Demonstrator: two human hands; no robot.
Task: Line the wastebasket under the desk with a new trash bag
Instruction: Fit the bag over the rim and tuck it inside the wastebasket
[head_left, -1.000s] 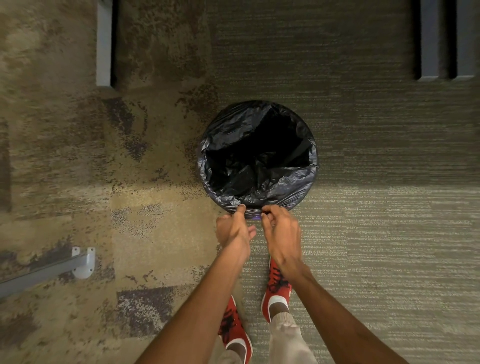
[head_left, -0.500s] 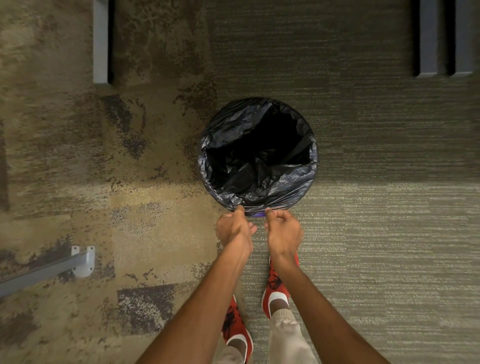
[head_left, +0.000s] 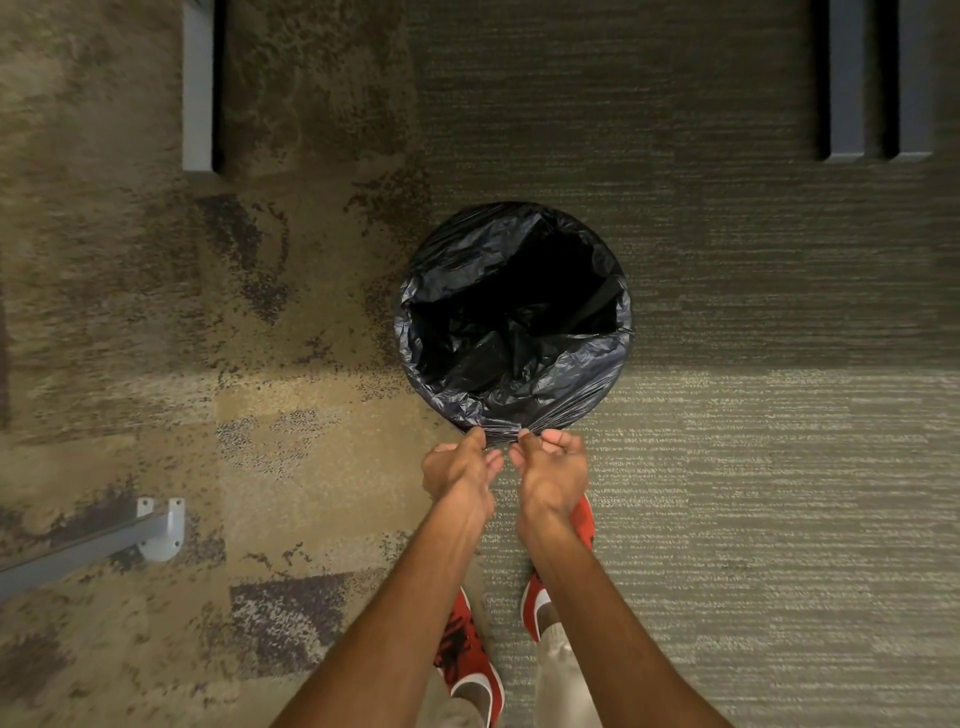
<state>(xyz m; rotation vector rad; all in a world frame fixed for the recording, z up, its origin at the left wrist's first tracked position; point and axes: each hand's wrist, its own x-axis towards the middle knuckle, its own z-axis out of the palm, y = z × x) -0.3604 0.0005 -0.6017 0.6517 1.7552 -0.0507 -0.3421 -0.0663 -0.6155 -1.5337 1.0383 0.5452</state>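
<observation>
Black plastic of the bag is folded over the round wastebasket, which stands on the carpet just ahead of both hands. Its near edge is pinched by the left hand and the right hand, each grip clamped on the gathered film, side by side. Red shoes are seen below the forearms.
</observation>
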